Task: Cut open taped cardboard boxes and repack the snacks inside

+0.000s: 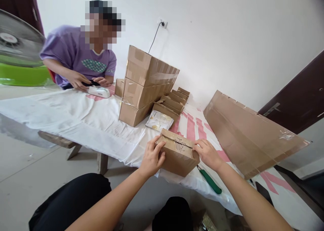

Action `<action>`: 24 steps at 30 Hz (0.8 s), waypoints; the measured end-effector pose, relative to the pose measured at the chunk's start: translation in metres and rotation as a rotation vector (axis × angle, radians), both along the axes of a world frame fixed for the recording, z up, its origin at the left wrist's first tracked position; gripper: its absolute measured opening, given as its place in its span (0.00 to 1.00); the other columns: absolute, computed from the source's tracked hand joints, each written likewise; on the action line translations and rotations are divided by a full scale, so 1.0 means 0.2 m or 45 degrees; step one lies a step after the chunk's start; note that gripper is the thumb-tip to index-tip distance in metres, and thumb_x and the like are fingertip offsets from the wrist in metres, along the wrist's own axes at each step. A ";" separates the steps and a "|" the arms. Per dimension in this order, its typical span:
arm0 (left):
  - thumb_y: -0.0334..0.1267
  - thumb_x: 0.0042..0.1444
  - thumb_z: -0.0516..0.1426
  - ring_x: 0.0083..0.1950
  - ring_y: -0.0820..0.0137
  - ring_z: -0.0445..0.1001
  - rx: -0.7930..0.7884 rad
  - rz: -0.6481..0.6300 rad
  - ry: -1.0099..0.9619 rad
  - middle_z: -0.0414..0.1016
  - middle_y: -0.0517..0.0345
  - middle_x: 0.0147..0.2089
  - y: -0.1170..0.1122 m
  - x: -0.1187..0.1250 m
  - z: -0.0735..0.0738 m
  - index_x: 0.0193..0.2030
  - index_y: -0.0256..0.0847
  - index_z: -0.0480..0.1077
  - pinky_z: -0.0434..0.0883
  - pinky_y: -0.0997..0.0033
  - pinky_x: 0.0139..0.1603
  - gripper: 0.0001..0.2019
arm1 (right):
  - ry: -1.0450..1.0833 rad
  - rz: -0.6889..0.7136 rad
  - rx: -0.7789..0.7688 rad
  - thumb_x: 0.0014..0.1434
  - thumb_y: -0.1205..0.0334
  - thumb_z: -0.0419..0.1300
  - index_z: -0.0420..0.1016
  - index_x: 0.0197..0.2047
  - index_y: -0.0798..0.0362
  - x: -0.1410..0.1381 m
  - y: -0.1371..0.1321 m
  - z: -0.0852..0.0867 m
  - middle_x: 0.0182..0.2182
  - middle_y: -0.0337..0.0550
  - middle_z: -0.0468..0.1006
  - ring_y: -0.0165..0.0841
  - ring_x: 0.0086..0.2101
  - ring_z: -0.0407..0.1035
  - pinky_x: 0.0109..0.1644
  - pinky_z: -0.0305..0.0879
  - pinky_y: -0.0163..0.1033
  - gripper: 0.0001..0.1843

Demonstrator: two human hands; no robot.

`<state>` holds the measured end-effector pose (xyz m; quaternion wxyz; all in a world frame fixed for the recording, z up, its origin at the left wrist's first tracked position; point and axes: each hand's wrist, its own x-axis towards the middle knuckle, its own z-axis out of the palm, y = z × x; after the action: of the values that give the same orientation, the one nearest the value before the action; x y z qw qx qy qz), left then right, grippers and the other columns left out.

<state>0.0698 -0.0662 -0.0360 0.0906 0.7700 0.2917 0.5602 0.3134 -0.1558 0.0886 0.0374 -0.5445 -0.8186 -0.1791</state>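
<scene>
A small cardboard box (177, 158) sits at the near edge of the table, its top flaps meeting along a dark seam, with printed marks beside it. My left hand (152, 156) grips the box's left end, fingers bent over the top edge. At the other end of the seam, my right hand (208, 154) is closed on the flap corner, its fingertips partly hidden. A tool with a green handle (210, 181) lies just below my right hand. Behind the box, flat white printed packets (160, 120) lean against an open cardboard box (167, 109).
Taped cartons (141, 89) stand stacked at the table's middle, with more open boxes (178, 97) behind. A large cardboard sheet (248, 136) stands on the right. Across the white cloth (101, 121), a person in a purple shirt (76, 52) handles a white device (98, 92). A fan (20, 38) stands far left.
</scene>
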 end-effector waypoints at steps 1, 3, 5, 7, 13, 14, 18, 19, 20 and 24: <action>0.30 0.59 0.52 0.62 0.55 0.62 0.008 0.006 0.003 0.55 0.43 0.65 0.00 0.00 0.00 0.56 0.44 0.60 0.68 0.48 0.58 0.18 | 0.043 -0.002 -0.006 0.64 0.72 0.48 0.74 0.38 0.52 0.01 0.00 0.00 0.41 0.48 0.75 0.38 0.44 0.65 0.48 0.64 0.46 0.14; 0.30 0.59 0.52 0.62 0.55 0.62 0.023 0.009 0.010 0.55 0.44 0.65 0.00 -0.01 0.00 0.56 0.44 0.60 0.68 0.49 0.58 0.18 | 0.184 -0.014 -0.016 0.64 0.72 0.46 0.71 0.38 0.52 0.03 0.00 0.00 0.39 0.47 0.75 0.37 0.43 0.65 0.48 0.64 0.45 0.13; 0.30 0.59 0.52 0.62 0.55 0.62 0.029 -0.001 0.015 0.55 0.44 0.65 0.00 -0.02 0.00 0.57 0.44 0.60 0.68 0.49 0.58 0.18 | 0.365 -0.041 -0.019 0.64 0.70 0.45 0.69 0.37 0.51 0.06 -0.01 0.00 0.38 0.46 0.73 0.36 0.42 0.66 0.48 0.65 0.44 0.12; 0.30 0.59 0.52 0.62 0.54 0.62 0.021 -0.016 0.017 0.55 0.44 0.65 0.00 -0.02 0.00 0.57 0.44 0.60 0.68 0.49 0.58 0.19 | 0.548 -0.098 -0.019 0.64 0.67 0.45 0.67 0.36 0.51 0.09 -0.02 -0.02 0.37 0.45 0.73 0.36 0.41 0.66 0.47 0.65 0.44 0.11; 0.30 0.59 0.52 0.63 0.53 0.62 -0.010 -0.039 0.007 0.55 0.42 0.65 0.00 -0.02 0.00 0.57 0.44 0.60 0.68 0.48 0.58 0.18 | 0.942 -0.471 0.062 0.61 0.55 0.48 0.65 0.38 0.50 0.28 -0.13 -0.08 0.39 0.44 0.73 0.37 0.43 0.68 0.50 0.64 0.45 0.09; 0.31 0.59 0.52 0.62 0.53 0.62 -0.016 -0.040 0.005 0.55 0.42 0.65 0.00 -0.02 0.00 0.57 0.44 0.60 0.68 0.48 0.58 0.19 | 0.961 -0.517 0.072 0.60 0.54 0.49 0.65 0.37 0.50 0.31 -0.17 -0.09 0.39 0.44 0.73 0.37 0.42 0.68 0.50 0.64 0.45 0.10; 0.32 0.59 0.52 0.62 0.53 0.62 -0.033 -0.033 0.026 0.55 0.43 0.65 0.00 -0.02 0.00 0.57 0.44 0.61 0.67 0.46 0.58 0.19 | 1.022 -0.704 -0.061 0.55 0.52 0.52 0.66 0.34 0.50 0.45 -0.36 -0.14 0.34 0.42 0.75 0.36 0.36 0.69 0.42 0.67 0.43 0.11; 0.32 0.60 0.52 0.62 0.53 0.62 -0.037 -0.033 0.033 0.55 0.43 0.65 0.00 -0.02 0.00 0.57 0.44 0.61 0.67 0.46 0.58 0.18 | 1.042 -0.758 -0.131 0.54 0.52 0.53 0.66 0.33 0.50 0.48 -0.41 -0.16 0.31 0.41 0.75 0.35 0.34 0.70 0.40 0.67 0.42 0.10; 0.33 0.60 0.52 0.62 0.53 0.62 -0.039 -0.035 0.038 0.55 0.43 0.65 0.01 -0.01 0.00 0.57 0.44 0.61 0.67 0.46 0.58 0.18 | 1.067 -0.816 -0.208 0.52 0.53 0.53 0.66 0.32 0.50 0.50 -0.47 -0.17 0.28 0.39 0.74 0.34 0.32 0.70 0.37 0.67 0.41 0.10; 0.34 0.60 0.52 0.64 0.50 0.59 -0.030 -0.047 0.023 0.55 0.42 0.65 0.02 -0.01 0.00 0.57 0.42 0.61 0.65 0.43 0.61 0.18 | 1.181 -1.057 -0.509 0.48 0.60 0.53 0.67 0.31 0.51 0.57 -0.66 -0.27 0.22 0.36 0.74 0.32 0.27 0.72 0.28 0.65 0.34 0.07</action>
<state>0.0687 -0.0628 -0.0362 0.1073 0.7792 0.2849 0.5479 0.4275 -0.2877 0.0348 0.2124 -0.8325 -0.4568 0.2305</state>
